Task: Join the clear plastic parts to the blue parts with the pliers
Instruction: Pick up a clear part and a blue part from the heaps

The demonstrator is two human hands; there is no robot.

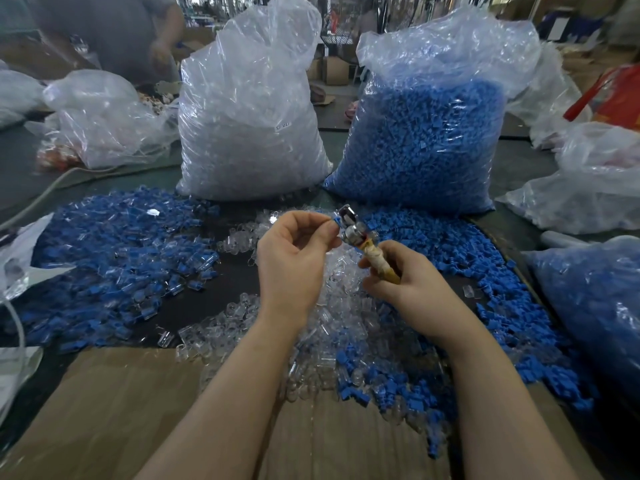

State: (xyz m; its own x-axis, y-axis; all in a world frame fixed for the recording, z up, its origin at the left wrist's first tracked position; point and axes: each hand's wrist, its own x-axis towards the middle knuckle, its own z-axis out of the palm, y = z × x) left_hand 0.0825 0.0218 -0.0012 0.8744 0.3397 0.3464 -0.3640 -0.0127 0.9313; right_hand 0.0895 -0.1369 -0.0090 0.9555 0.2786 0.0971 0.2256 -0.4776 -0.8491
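My left hand [294,251] pinches a small blue part [335,221] between thumb and fingertips, right at the metal jaws of the pliers [349,225]. My right hand [408,278] grips the pliers by their tape-wrapped handles, jaws pointing up and left. Whether a clear part sits on the blue one cannot be told. Loose clear parts [332,327] lie heaped under my hands. Loose blue parts [460,258] spread to the right. A pile of joined blue-and-clear pieces [117,258] covers the table's left side.
A tall bag of clear parts [249,126] and a tall bag of blue parts [422,140] stand at the back. Another bag of blue parts [595,306] lies at the right. Cardboard [138,410] covers the near edge. A person [114,29] works at the far left.
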